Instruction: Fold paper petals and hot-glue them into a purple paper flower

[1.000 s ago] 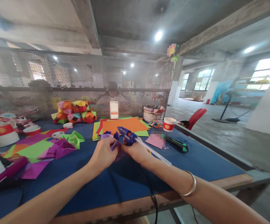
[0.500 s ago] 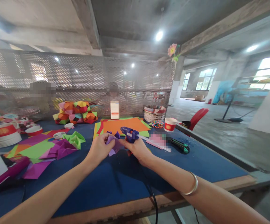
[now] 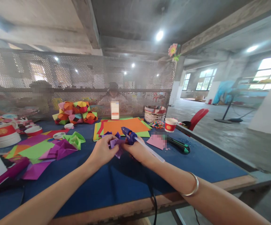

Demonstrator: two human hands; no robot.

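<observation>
My left hand (image 3: 102, 152) pinches a folded purple paper piece (image 3: 116, 145) just above the blue table mat (image 3: 116, 178). My right hand (image 3: 137, 150) is wrapped round the grip of a blue glue gun (image 3: 129, 134), whose clear glue stick (image 3: 149, 150) juts back to the right. The gun's nozzle points left and away, close above the purple paper. Its black cord (image 3: 153, 200) drops over the table's front edge. Both hands meet at the paper, in the middle of the table.
A stack of coloured sheets (image 3: 123, 126) lies behind the hands. Folded paper shapes (image 3: 66, 145) and loose sheets lie left, paper balls (image 3: 74, 112) at the back. A paper cup (image 3: 169, 124), a basket (image 3: 154, 113) and a green utility knife (image 3: 179, 145) are right. A mesh screen (image 3: 79, 81) stands behind, people beyond it.
The hands rose with the paper and glue gun half a second ago, and now sit lower and closer again. The gun has tilted so its stick points down to the right.
</observation>
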